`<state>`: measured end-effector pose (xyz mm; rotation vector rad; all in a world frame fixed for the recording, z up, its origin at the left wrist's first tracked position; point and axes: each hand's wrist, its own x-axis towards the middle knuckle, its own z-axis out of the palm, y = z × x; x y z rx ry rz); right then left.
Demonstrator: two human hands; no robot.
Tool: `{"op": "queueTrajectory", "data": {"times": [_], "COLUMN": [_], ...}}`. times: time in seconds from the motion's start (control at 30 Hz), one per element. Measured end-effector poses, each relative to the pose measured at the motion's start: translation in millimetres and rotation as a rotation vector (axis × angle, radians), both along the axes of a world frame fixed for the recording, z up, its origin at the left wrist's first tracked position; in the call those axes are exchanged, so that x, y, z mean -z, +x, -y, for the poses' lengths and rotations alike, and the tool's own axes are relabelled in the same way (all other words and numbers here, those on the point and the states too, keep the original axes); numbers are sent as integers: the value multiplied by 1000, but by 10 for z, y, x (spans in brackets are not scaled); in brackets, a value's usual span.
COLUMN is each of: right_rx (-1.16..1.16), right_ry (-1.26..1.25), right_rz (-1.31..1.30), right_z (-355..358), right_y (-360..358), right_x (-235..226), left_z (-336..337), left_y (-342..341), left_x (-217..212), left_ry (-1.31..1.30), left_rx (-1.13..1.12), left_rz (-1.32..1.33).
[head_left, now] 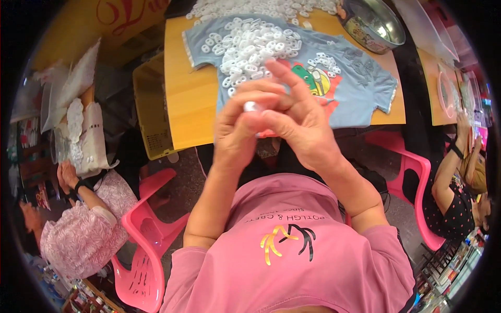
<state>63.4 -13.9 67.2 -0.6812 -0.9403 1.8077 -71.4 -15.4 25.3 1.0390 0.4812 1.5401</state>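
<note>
Above the near table edge, both my hands are raised together. My left hand (235, 122) pinches a small white plastic piece (251, 106) between thumb and curled fingers. My right hand (305, 122) is close against it, its thumb near the piece and its index finger stretched out; motion blurs the fingers a little. Just beyond lies a blue-grey T-shirt (360, 99) with a colourful cartoon print, spread flat. A heap of small white oval pieces with holes (253, 44) rests on it. A smaller group of white pieces (326, 62) sits to the right.
More white pieces cover the far end of the wooden table (190, 104). A round metal tin (373, 23) stands at the far right. A yellow crate (148, 104) is beside the table. Pink chairs (148, 245) stand on both sides, with people seated left and right.
</note>
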Motion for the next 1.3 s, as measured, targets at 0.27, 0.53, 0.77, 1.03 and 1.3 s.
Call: {"op": "queueTrajectory", "data": {"times": [0.27,0.53,0.77,1.03,1.3], "right_rx": [348,454,419,397,254], "right_ry": [586,743,1043,1173,475], "right_rz": [932,1306,1524,1517,828], "right_z": [-367,-659,-900,-904,-334], "right_y": [678,1210,1060,1020,946], "right_x": [241,430,512,463,231], "left_z": [-209,-130,-58,-2,-89], "left_y": [-1466,-2059,-782,129,540], "left_x": [152,770,22,55,-11], "left_ry": [-362,-445,-71,52,-299], "left_rx": [-715,-1007,-787,-354,-19], "left_rz": [-449,-1087,-791,-696,-448]}}
